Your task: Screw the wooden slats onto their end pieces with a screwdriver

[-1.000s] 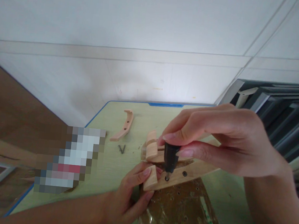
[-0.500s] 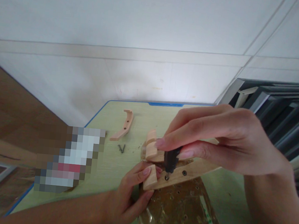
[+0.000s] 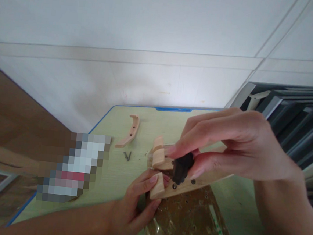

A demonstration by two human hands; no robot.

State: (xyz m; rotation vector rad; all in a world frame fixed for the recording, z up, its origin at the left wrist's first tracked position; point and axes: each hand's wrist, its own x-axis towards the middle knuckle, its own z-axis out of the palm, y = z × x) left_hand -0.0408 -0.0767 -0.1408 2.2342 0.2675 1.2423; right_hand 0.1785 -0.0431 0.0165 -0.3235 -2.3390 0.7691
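Observation:
My left hand [image 3: 140, 201] is closed around the near end of a pale wooden piece [image 3: 185, 188], thumb and fingers about its raised end block. Two dark screw holes show along this piece. In my right hand [image 3: 225, 150], pinched between thumb and fingertips, is a black-handled screwdriver [image 3: 181, 169], held just above the hole nearest my left hand. Its tip is hidden behind the handle. A second wooden piece [image 3: 158, 156] with a raised end lies just beyond. Under the wood sits a brown board [image 3: 188, 220] with small holes and clear plastic over it.
Farther back on the pale green table [image 3: 111, 124] lies a curved wooden piece [image 3: 133, 130] with two holes. Two dark screws [image 3: 127, 155] rest nearer. A blurred-out item [image 3: 80, 165] is at the left. Dark panels [image 3: 303, 117] lean at the right; a white wall [image 3: 149, 80] stands behind.
The screwdriver's tip was at the hole; now the handle has tilted and shifted slightly right, and the tip is out of sight. My left hand stays in place.

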